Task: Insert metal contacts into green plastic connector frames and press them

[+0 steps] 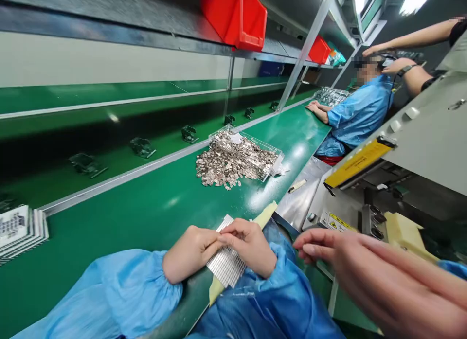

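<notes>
At the bench's near edge, my left hand [191, 254] and my right hand [251, 246] meet over a grid of small silvery metal pieces [229, 267]. The grid lies in tight rows on a strip of yellow backing [216, 289], which sticks out at both ends. My fingertips are pinched together above the rows, close to touching one another. Whatever sits between them is too small to make out, and part of the grid is hidden beneath both hands. Farther up the bench, a heap of loose small metal pieces [222, 159] spills from a clear plastic tray [272, 169].
Another person's hand [350, 261] reaches in from the right, close to my right arm. A co-worker in blue [361, 115] sits farther along the green bench [146, 222]. White panels [22, 229] are stacked at left. A cutter [297, 186] lies on a metal surface. Red bins [237, 20] sit overhead.
</notes>
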`<state>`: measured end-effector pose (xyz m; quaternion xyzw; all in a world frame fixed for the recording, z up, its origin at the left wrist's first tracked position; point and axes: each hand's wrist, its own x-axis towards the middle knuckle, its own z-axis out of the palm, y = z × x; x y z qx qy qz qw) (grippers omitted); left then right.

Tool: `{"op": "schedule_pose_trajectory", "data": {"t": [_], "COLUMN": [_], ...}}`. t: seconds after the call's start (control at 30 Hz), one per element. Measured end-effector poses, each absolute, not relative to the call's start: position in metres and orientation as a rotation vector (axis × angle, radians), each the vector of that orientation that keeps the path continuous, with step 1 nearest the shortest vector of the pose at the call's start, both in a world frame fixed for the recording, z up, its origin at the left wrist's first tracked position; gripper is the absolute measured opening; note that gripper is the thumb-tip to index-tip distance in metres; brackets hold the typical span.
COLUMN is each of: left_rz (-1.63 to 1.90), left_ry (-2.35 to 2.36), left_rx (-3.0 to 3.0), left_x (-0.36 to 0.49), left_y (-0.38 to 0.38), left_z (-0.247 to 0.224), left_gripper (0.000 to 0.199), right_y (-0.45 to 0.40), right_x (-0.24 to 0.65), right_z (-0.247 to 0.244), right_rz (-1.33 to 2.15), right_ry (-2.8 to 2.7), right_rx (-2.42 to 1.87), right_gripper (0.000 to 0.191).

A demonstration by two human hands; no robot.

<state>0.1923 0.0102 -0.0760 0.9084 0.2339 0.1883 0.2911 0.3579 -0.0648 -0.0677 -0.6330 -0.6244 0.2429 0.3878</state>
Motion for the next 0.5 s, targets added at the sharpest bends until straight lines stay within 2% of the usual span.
{"op": "schedule_pose_trajectory", "data": {"t": [0.27,0.5], "left_rz": [0.615,0.602], "left_ry": [0.777,1.381], "left_rx": [2.345,2.240], "left_x": [0.188,0.089], "left_y": [0.008,0.048], "left_z": [-0.075,-0.086], "left_gripper": [0.032,0.032], "right_y": [-0.057,0.008], "right_x": [0.352,0.329], "right_z": [-0.060,-0.055], "right_rz": [0.560,0.900], "right_ry": [-1.722,-1.960], "right_rx": [-1.619,-1.620], "right_gripper": [0.018,0.015]}}
